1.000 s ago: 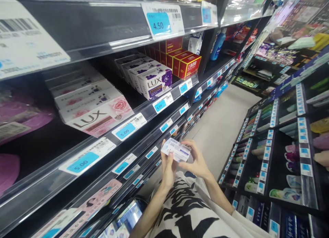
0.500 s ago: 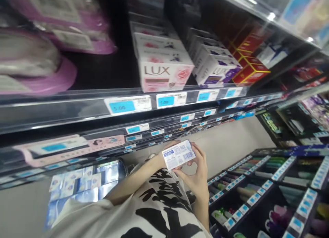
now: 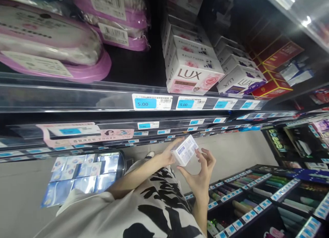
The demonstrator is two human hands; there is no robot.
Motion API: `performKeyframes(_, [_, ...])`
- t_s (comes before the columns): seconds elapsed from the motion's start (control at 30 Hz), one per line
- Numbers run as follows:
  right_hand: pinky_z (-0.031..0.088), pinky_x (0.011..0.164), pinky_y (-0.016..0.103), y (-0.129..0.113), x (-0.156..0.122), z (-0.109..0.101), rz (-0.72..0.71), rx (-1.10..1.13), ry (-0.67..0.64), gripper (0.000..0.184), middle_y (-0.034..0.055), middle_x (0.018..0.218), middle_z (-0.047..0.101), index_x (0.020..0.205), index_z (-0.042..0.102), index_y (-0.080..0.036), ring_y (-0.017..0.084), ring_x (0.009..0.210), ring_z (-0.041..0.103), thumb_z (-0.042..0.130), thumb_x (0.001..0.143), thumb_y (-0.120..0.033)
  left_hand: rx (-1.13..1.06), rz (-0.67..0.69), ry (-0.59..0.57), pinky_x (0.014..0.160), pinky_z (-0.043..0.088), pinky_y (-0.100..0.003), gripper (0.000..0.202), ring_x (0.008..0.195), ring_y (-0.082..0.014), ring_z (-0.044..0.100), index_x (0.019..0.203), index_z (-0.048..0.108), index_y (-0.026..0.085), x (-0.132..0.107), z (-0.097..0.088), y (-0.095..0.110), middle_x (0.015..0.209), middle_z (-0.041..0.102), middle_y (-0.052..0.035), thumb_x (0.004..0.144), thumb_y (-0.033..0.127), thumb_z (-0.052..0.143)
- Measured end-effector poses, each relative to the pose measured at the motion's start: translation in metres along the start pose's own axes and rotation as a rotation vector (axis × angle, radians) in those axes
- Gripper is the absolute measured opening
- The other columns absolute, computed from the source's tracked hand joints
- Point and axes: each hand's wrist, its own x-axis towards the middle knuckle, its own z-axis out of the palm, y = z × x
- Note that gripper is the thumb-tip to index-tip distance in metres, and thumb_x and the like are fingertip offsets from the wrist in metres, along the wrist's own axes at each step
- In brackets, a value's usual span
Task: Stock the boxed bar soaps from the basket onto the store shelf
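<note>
A small white soap box (image 3: 189, 151) with blue print is in front of my body, tilted, in the lower middle of the head view. My left hand (image 3: 168, 155) is closed on its left end; some of the fingers are hidden behind it. On the other side, my right hand (image 3: 202, 169) is open, thumb and fingers spread around the box's right and lower edges. A fingertip is at the right edge, and I cannot tell if it touches.
Pink and white LUX soap boxes (image 3: 195, 73) stand on the shelf above, beside purple-print LUX boxes (image 3: 239, 82) and red boxes (image 3: 273, 85). Purple wrapped packs (image 3: 51, 49) lie left. Price tags (image 3: 153, 102) line the shelf edge. A cart (image 3: 122, 166) with blue packs is lower left; another rack (image 3: 246, 197) stands right.
My right hand has loosened from the box and its fingers have spread. The box has turned, showing its lower side face. The camera view has shifted, with the shelf goods now further right.
</note>
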Motion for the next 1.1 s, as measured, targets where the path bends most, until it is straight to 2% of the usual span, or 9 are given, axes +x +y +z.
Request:
performKeyframes(0.13, [0.063, 0.083, 0.045, 0.002, 0.001, 0.004, -0.114, -0.035, 0.077, 0.058, 0.0125, 0.120, 0.059, 0.126, 0.064, -0.024, 0.029, 0.111, 0.065, 0.089, 0.077, -0.041, 0.039, 0.038, 0.042, 0.065, 0.061, -0.032, 0.050, 0.070, -0.0209, 0.073, 0.123, 0.065, 0.005, 0.000, 0.014, -0.003, 0.107, 0.076, -0.0188, 0.099, 0.047, 0.054])
performKeyframes(0.27, [0.061, 0.074, 0.036, 0.007, -0.003, 0.011, -0.138, 0.013, 0.205, 0.039, 0.0060, 0.097, 0.070, 0.118, 0.067, -0.023, 0.020, 0.085, 0.069, 0.083, 0.083, -0.022, 0.165, 0.136, 0.084, 0.057, 0.060, -0.031, 0.063, 0.067, -0.0213, 0.073, 0.138, 0.056, 0.009, 0.000, 0.018, -0.005, 0.101, 0.077, -0.0165, 0.101, 0.060, 0.048])
performKeyframes(0.4, [0.059, 0.060, 0.031, 0.014, -0.008, 0.014, 0.109, 0.162, 0.456, 0.026, 0.0021, 0.084, 0.068, 0.111, 0.070, -0.021, 0.015, 0.066, 0.065, 0.079, 0.086, -0.022, 0.364, 0.215, 0.036, 0.050, 0.057, -0.028, 0.081, 0.059, -0.0216, 0.074, 0.161, 0.032, 0.022, -0.008, 0.018, -0.007, 0.090, 0.077, -0.0088, 0.098, 0.070, 0.048])
performKeyframes(0.53, [0.056, 0.052, 0.027, 0.019, -0.005, 0.009, 0.426, 0.332, 0.533, 0.018, 0.0038, 0.083, 0.071, 0.097, 0.072, -0.017, 0.014, 0.058, 0.067, 0.075, 0.090, -0.034, 0.561, 0.319, 0.075, 0.046, 0.049, -0.022, 0.091, 0.050, -0.0183, 0.069, 0.164, 0.029, 0.017, -0.016, 0.023, -0.007, 0.068, 0.071, -0.0026, 0.094, 0.066, 0.061])
performKeyframes(0.63, [0.055, 0.053, 0.025, 0.023, -0.002, 0.006, 0.517, 0.407, 0.497, 0.025, 0.0030, 0.081, 0.072, 0.094, 0.073, -0.017, 0.013, 0.057, 0.067, 0.075, 0.089, -0.041, 0.643, 0.383, 0.112, 0.047, 0.048, -0.022, 0.096, 0.050, -0.0183, 0.068, 0.163, 0.031, 0.012, -0.017, 0.024, -0.007, 0.060, 0.066, -0.0007, 0.092, 0.068, 0.062])
performKeyframes(0.8, [0.061, 0.069, 0.027, 0.036, -0.002, 0.001, 0.505, 0.515, 0.350, 0.029, 0.0075, 0.089, 0.074, 0.078, 0.068, -0.018, 0.019, 0.084, 0.073, 0.076, 0.086, -0.044, 0.772, 0.415, 0.207, 0.046, 0.041, -0.021, 0.087, 0.046, -0.0126, 0.057, 0.152, 0.047, 0.013, -0.011, 0.006, -0.013, 0.062, 0.063, 0.0004, 0.090, 0.072, 0.061])
performKeyframes(0.9, [0.062, 0.064, 0.026, 0.050, -0.005, -0.007, 0.529, 0.574, 0.130, 0.030, 0.0059, 0.089, 0.076, 0.107, 0.071, -0.021, 0.019, 0.078, 0.074, 0.075, 0.088, -0.044, 0.861, 0.409, 0.260, 0.046, 0.040, -0.021, 0.077, 0.049, -0.0106, 0.051, 0.141, 0.058, 0.018, -0.010, -0.010, -0.015, 0.073, 0.065, -0.0014, 0.089, 0.074, 0.060])
performKeyframes(1.0, [0.063, 0.060, 0.026, 0.060, -0.008, -0.023, 0.424, 0.453, -0.090, 0.048, 0.0064, 0.098, 0.080, 0.131, 0.070, -0.029, 0.020, 0.077, 0.076, 0.077, 0.086, -0.042, 0.975, 0.376, 0.279, 0.052, 0.049, -0.026, 0.072, 0.061, -0.0175, 0.059, 0.134, 0.065, 0.024, -0.014, -0.019, -0.013, 0.086, 0.070, -0.0064, 0.086, 0.077, 0.059])
performKeyframes(1.1, [0.066, 0.066, 0.025, 0.056, 0.002, -0.045, 0.293, 0.304, -0.213, 0.040, 0.0065, 0.112, 0.081, 0.119, 0.079, -0.035, 0.022, 0.082, 0.079, 0.084, 0.080, -0.040, 1.063, 0.299, 0.201, 0.073, 0.061, -0.039, 0.066, 0.092, -0.0322, 0.070, 0.128, 0.071, 0.035, -0.021, -0.016, -0.007, 0.102, 0.074, -0.0091, 0.078, 0.078, 0.064])
